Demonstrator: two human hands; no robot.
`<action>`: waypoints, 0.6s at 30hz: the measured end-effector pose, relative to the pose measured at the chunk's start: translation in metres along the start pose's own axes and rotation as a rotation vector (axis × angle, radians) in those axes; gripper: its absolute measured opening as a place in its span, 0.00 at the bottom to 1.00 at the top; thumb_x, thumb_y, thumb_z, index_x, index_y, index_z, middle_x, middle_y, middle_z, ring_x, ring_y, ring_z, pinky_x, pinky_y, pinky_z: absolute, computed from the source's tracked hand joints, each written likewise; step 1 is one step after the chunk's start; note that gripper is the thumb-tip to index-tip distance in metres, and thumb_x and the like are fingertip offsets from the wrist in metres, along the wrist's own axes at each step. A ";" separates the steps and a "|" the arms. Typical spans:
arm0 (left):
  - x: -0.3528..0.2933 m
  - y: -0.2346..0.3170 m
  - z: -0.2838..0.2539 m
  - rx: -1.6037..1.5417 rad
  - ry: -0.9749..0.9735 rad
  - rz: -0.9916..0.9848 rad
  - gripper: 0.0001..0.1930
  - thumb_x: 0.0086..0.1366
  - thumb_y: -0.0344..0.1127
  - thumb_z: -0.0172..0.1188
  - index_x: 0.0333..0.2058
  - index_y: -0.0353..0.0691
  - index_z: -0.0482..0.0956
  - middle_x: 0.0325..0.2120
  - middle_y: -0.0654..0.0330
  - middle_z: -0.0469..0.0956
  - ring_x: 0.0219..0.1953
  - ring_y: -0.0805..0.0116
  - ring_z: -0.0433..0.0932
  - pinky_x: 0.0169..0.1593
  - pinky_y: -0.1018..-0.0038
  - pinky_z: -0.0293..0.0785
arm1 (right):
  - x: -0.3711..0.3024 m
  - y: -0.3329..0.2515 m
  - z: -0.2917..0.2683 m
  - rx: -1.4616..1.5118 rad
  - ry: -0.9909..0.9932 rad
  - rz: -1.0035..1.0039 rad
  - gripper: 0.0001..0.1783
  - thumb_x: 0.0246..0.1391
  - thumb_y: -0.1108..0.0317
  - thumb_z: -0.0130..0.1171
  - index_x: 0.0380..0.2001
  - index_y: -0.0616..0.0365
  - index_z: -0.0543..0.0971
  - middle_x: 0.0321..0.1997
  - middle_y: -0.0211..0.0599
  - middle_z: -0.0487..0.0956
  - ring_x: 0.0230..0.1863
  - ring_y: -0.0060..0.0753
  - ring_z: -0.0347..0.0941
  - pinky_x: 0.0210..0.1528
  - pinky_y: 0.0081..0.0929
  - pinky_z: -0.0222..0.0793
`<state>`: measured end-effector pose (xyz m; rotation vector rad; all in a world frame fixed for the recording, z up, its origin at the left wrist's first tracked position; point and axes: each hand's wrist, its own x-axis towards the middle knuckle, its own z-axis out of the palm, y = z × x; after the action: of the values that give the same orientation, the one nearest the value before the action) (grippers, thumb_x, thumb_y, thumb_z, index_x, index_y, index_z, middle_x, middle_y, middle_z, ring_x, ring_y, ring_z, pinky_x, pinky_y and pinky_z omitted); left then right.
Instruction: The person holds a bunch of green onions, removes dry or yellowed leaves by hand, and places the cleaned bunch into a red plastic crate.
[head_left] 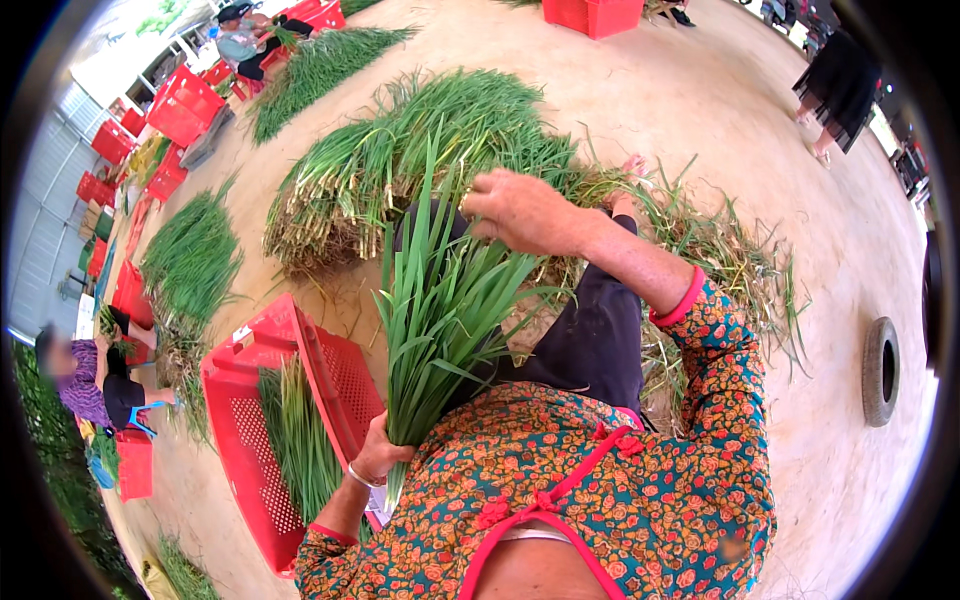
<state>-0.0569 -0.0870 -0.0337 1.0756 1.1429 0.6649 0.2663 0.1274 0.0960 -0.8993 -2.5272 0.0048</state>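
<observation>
My left hand [380,452] is wrapped round the pale lower stems of a bunch of garlic chives [430,320], whose flat green leaves fan upward over my lap. By the upper leaves, my right hand [525,212] has its fingers bent together; whatever may be between the fingertips is hidden. Just beyond both hands, a large heap of garlic chives [440,135] lies on the floor, its pale root ends facing left. Beside my left forearm stands a red plastic crate [245,420] with perforated walls, and more chives [300,440] lie in it.
Loose trimmed leaves [720,250] litter the floor to the right of my legs. A tyre [880,372] stands at the far right. Another chive heap [195,250] lies at left. Seated people [85,380] and stacked red crates [185,105] are farther off; someone in black [840,85] stands at upper right.
</observation>
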 end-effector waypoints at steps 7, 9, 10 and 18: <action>0.001 0.010 0.002 -0.012 -0.015 -0.060 0.27 0.36 0.19 0.60 0.43 0.32 0.72 0.33 0.66 0.75 0.34 0.77 0.71 0.40 0.80 0.69 | -0.006 0.000 0.017 0.645 0.206 0.362 0.08 0.49 0.68 0.57 0.27 0.63 0.76 0.27 0.46 0.77 0.29 0.46 0.73 0.34 0.36 0.69; 0.002 0.004 0.000 -0.020 -0.022 -0.013 0.28 0.36 0.20 0.61 0.43 0.32 0.72 0.33 0.66 0.75 0.34 0.77 0.71 0.41 0.80 0.69 | -0.003 0.007 0.005 0.722 0.338 0.557 0.08 0.49 0.68 0.56 0.28 0.64 0.77 0.26 0.45 0.77 0.27 0.46 0.72 0.33 0.34 0.69; 0.002 0.005 0.001 -0.021 -0.025 -0.016 0.28 0.36 0.20 0.61 0.43 0.32 0.72 0.33 0.66 0.75 0.34 0.77 0.71 0.41 0.80 0.69 | -0.005 0.009 0.000 0.763 0.406 0.663 0.08 0.49 0.69 0.56 0.29 0.64 0.77 0.26 0.44 0.77 0.26 0.46 0.72 0.33 0.32 0.69; 0.003 0.007 0.001 0.048 -0.026 0.016 0.29 0.37 0.20 0.61 0.45 0.31 0.72 0.34 0.66 0.75 0.35 0.77 0.71 0.42 0.80 0.69 | -0.003 -0.044 -0.019 -0.163 0.196 -0.210 0.11 0.40 0.68 0.60 0.29 0.56 0.73 0.28 0.35 0.68 0.34 0.37 0.68 0.36 0.34 0.67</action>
<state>-0.0547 -0.0816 -0.0285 1.1323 1.1339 0.6365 0.2494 0.0881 0.1184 -0.6534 -2.4497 -0.3432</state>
